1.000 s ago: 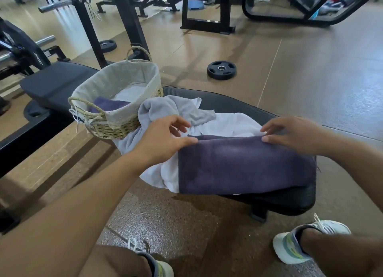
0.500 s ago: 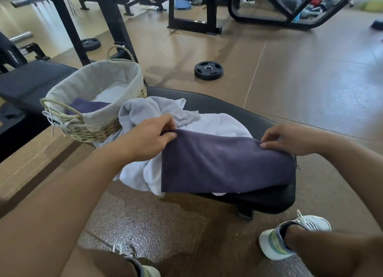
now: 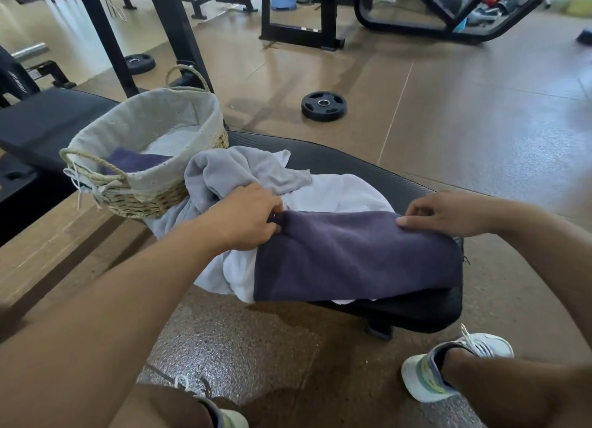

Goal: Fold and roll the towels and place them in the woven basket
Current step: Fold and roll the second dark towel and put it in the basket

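Note:
A folded dark purple towel [image 3: 355, 254] lies across the black padded bench [image 3: 368, 171], on top of a white towel [image 3: 339, 194]. A crumpled grey towel [image 3: 230, 171] lies behind it, against the woven basket [image 3: 150, 200]. My left hand [image 3: 246, 216] grips the purple towel's far left corner with curled fingers. My right hand [image 3: 448, 213] pinches the towel's far right edge. The lined basket stands on the bench at the left and holds a purple towel [image 3: 134, 160] and a white towel [image 3: 173, 142].
A round weight plate [image 3: 323, 105] lies on the brown floor beyond the bench. Black rack posts [image 3: 179, 33] and machine frames stand at the back. A second black bench [image 3: 41, 120] sits at far left. My shoes [image 3: 448, 363] rest on the floor below.
My left hand has closed on the purple towel's far left corner, where a second ago its fingers were spread above it. My right hand stays at the right edge.

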Tool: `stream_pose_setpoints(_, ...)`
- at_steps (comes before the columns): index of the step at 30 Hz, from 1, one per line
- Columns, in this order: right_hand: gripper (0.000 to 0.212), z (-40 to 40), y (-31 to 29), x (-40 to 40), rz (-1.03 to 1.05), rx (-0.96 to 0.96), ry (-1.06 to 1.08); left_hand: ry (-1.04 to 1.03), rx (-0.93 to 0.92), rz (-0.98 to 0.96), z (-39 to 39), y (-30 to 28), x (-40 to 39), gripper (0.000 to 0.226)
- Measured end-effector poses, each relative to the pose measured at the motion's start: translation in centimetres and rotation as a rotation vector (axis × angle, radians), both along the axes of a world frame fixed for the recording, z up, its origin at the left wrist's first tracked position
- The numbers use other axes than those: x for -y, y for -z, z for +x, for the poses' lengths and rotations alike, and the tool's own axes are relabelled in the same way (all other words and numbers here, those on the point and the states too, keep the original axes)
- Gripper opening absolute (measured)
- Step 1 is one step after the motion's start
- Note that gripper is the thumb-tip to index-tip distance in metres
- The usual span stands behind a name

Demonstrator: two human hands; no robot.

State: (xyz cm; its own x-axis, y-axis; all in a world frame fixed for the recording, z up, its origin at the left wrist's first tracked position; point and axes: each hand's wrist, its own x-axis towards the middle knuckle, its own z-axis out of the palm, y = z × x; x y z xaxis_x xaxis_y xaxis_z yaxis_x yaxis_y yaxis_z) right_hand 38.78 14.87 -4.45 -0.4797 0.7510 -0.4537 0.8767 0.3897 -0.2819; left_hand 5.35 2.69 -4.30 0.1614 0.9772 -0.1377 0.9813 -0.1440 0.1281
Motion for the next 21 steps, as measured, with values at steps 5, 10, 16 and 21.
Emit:
stream_pose_setpoints(5, 0.032, -0.7, 0.3, 0.2, 0.049, -0.010, -0.085, -0.001, -0.055, -0.064, 0.2, 0.2, 0.2, 0.027)
stream_pose_setpoints(10, 0.029, -0.3, 0.6, -0.1, 0.014, -0.173, -0.019, -0.103, 0.188, -0.207, -1.1, -1.4, 0.3, 0.024)
stream_pose_setpoints(16, 0.034, 0.7, -0.6, 0.3, -0.003, -0.331, 0.010, -0.131, 0.137, -0.281, -0.7, -0.6, 0.7, 0.022)
stream_pose_setpoints(21, 0.035, 0.8, -3.5, 2.6, 0.198, -0.411, 0.047, -0.090, 0.119, -0.319, -0.7, -0.7, 1.1, 0.020)
